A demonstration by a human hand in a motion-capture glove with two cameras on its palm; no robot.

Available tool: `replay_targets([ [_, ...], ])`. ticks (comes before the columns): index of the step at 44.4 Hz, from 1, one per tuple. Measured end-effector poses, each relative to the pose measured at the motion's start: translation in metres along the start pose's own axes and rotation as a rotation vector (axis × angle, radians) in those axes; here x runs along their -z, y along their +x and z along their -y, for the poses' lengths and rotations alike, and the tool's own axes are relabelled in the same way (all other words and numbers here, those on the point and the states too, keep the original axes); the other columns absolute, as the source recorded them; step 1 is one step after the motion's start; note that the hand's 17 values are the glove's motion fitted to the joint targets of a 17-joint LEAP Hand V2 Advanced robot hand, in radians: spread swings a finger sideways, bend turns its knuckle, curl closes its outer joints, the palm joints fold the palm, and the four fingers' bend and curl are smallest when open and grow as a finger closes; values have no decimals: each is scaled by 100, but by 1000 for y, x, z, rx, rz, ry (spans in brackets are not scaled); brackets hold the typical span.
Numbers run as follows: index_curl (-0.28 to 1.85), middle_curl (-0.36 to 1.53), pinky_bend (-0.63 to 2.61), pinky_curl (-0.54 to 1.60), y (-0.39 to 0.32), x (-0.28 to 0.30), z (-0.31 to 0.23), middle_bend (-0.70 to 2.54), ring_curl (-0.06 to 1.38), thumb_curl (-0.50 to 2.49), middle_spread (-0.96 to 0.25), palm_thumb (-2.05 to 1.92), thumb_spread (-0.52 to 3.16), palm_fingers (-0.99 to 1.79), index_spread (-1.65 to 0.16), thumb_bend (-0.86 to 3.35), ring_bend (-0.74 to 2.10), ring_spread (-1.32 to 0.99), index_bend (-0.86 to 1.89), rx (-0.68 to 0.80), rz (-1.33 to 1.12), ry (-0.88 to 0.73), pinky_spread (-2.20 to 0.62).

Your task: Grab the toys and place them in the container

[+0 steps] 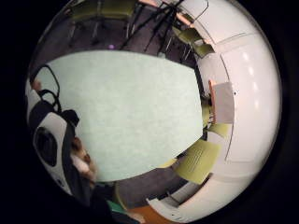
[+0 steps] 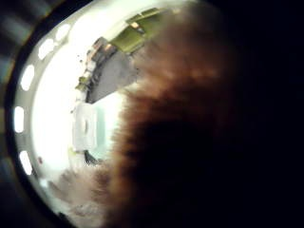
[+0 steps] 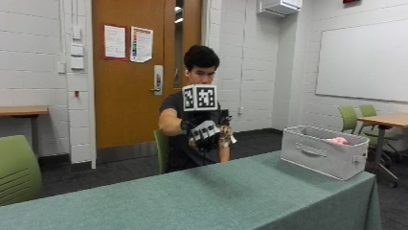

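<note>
So the person sits at the far side of the table (image 3: pixel 210 191), which has a green cloth over it, and the gloved right hand (image 3: pixel 205 134) is up in the air above the table's far edge, nowhere near touching the surface. There's something brown and fuzzy, a toy (image 3: pixel 223 136), tucked against that hand; you can see a bit of it poking out at the side of the glove from the outside view. In the thumb side palm view that brown furry toy (image 2: pixel 190 142) fills most of the picture, so it's right up against the palm, and it looks like the fingers are wrapped around it, though the fingers themselves are hard to make out.

The container (image 3: pixel 323 151) is a grey fabric bin with a handle on its side, sitting on the table near the end corner, well apart from the hand. A pink toy (image 3: pixel 338 141) is already inside it, just peeking over the rim. The same bin shows as a pale box (image 2: pixel 85 126) off to the side in the thumb side view.

The little finger side palm view mostly shows the green tabletop (image 1: pixel 126 112) under the hand, with green chairs (image 1: pixel 198 161) around it on the floor
</note>
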State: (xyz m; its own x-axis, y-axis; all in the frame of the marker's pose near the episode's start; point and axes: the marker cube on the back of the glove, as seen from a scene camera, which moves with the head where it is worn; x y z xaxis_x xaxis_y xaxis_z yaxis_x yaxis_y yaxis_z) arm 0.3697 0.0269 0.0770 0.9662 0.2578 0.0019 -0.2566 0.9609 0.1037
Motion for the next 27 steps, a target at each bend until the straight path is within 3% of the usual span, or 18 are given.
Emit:
replay_targets([
  [17, 77, 64, 70, 36, -199, 136, 26, 101, 47, 66, -33, 55, 86, 125, -35, 10, 112, -38, 47, 201, 36, 182, -49],
  [27, 82, 64, 72, 37, -337, 160, 34, 103, 47, 72, -32, 56, 86, 122, -35, 8, 114, -37, 46, 298, 92, 196, -49],
])
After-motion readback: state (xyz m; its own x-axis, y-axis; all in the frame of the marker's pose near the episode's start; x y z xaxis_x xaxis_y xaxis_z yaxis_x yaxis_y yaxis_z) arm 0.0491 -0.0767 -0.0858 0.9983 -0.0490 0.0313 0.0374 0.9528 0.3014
